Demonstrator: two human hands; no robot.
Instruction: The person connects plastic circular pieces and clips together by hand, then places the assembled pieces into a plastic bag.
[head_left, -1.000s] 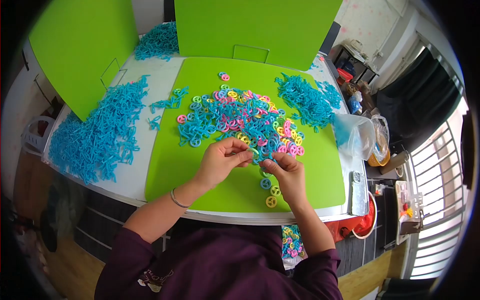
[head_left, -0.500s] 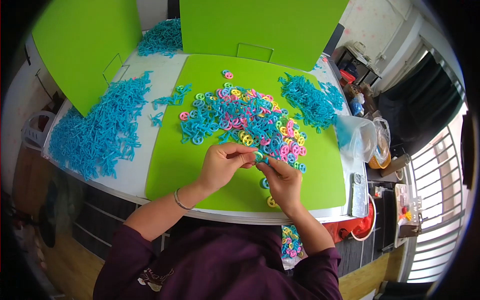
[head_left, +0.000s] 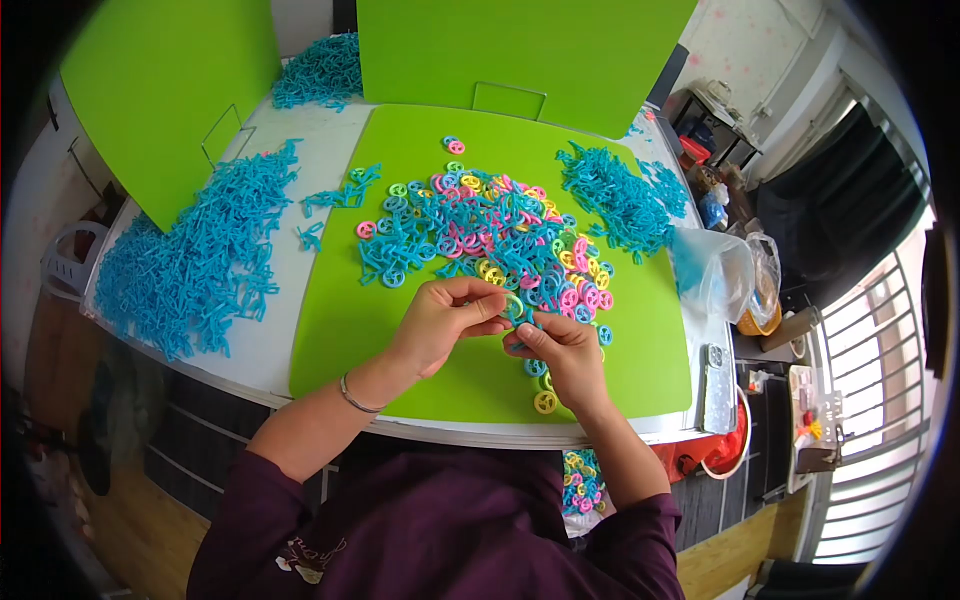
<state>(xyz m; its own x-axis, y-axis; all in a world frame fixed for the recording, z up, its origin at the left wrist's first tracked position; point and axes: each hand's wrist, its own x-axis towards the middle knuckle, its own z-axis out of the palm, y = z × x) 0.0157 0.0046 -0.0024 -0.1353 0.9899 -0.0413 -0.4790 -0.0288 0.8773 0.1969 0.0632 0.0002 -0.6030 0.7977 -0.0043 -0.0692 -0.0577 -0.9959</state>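
My left hand is closed, thumb and fingers pinching a small light-green plastic wheel above the near part of the green mat. My right hand is closed too, its thumb and fingertips around a small blue plastic piece that touches or overlaps the wheel. Fingers partly cover both parts, so I cannot tell how they are joined. Just beyond the hands lies a mixed pile of blue pieces and pink, yellow, green and blue wheels. A yellow wheel rests on the mat beside my right wrist.
Blue plastic pieces are heaped at left, with another heap at right. Green boards stand behind the mat. A phone lies by the right table edge, near a clear plastic bag. Below hangs a bag of parts.
My hands have shifted slightly, the right one a little lower. The green wheel now shows more of its face between them, and both hands keep their hold.
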